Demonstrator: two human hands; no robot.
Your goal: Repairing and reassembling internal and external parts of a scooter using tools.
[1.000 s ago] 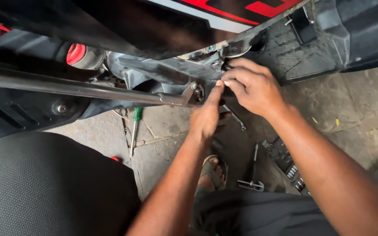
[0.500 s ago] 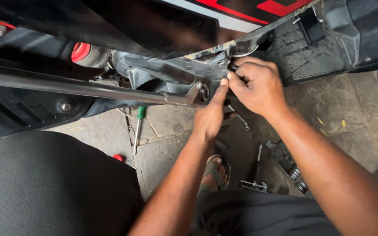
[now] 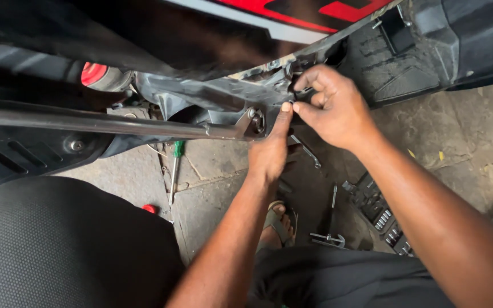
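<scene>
Left hand (image 3: 269, 151): raised from below, fingers held together and extended, with one fingertip (image 3: 286, 106) pressed against the grey metal frame bracket (image 3: 223, 100) of a motorcycle, just beside a round bolt fitting (image 3: 257, 121); nothing is seen grasped in it. Right hand (image 3: 333, 108): placed just above and to the right of the left, fingers curled and pinched at the edge of the same bracket; whether a small part is held between thumb and fingers cannot be told, since the spot is dark and covered by the fingers. The two hands are nearly touching at the fingertips. Bracket: located under the red and black body panel (image 3: 292, 11), at the upper middle of the view. Chrome bar (image 3: 98, 121): run level from the left edge to the bolt fitting, where it is joined to the bracket. Black textured seat (image 3: 58, 251): seen at the lower left, close to the camera. Black plastic footboard panel (image 3: 412, 68): set at the upper right, behind the right hand. Floor items on cracked concrete: a screwdriver with green handle (image 3: 174, 165) laid below the bar; a spanner (image 3: 306, 149) lying just right of the left wrist; a T-handle wrench (image 3: 329, 234) and a socket tray (image 3: 380, 217) near the right forearm. A sandalled foot (image 3: 278, 219) is seen between the forearms.
</scene>
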